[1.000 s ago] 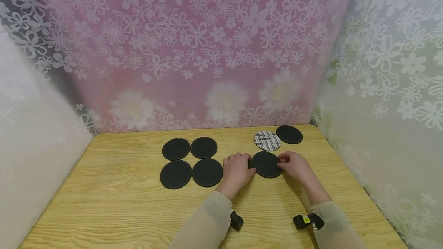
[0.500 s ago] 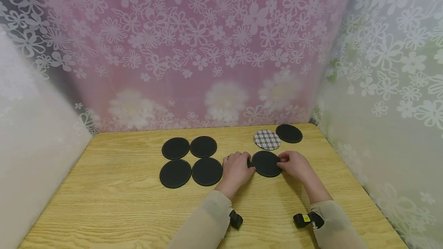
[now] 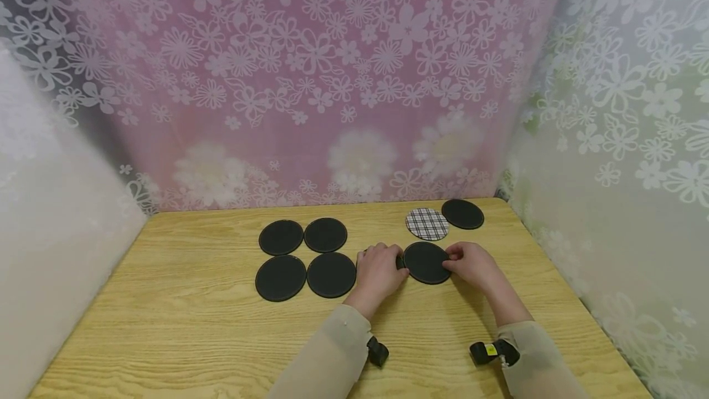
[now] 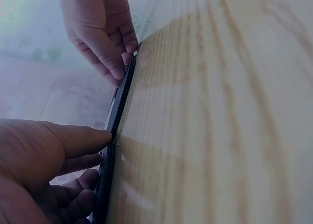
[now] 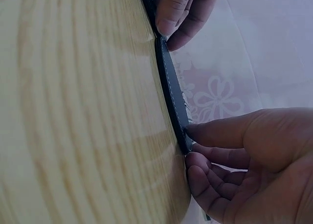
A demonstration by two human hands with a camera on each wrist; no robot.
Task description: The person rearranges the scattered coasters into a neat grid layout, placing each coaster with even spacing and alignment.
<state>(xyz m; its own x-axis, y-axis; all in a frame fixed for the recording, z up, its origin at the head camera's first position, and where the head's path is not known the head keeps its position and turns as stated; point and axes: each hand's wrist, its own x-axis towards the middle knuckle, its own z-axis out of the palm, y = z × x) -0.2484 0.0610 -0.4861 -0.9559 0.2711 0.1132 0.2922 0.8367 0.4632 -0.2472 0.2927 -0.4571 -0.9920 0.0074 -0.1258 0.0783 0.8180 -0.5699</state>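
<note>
A round black coaster [image 3: 425, 262] with a stitched rim lies on the table between my two hands. My right hand [image 3: 472, 266] pinches its right edge between thumb and fingers. On the opposite side, my left hand [image 3: 381, 271] has thumb and bent fingers at the seam with a neighbouring coaster, which it mostly covers. The left wrist view shows that neighbouring black coaster [image 4: 103, 190] edge-on, under the curled fingers. Down in the right wrist view, the right thumb [image 5: 215, 133] presses the coaster's rim. Both coasters lie flat, edge against edge.
Left of my hands, several black coasters form two rows, among them a front one [image 3: 331, 274] and a back one [image 3: 325, 234]. Behind the right hand lie a plaid coaster [image 3: 427, 223] and another black one [image 3: 463, 213]. Flowered curtains [image 3: 343, 79] enclose the wooden table [image 3: 194, 325].
</note>
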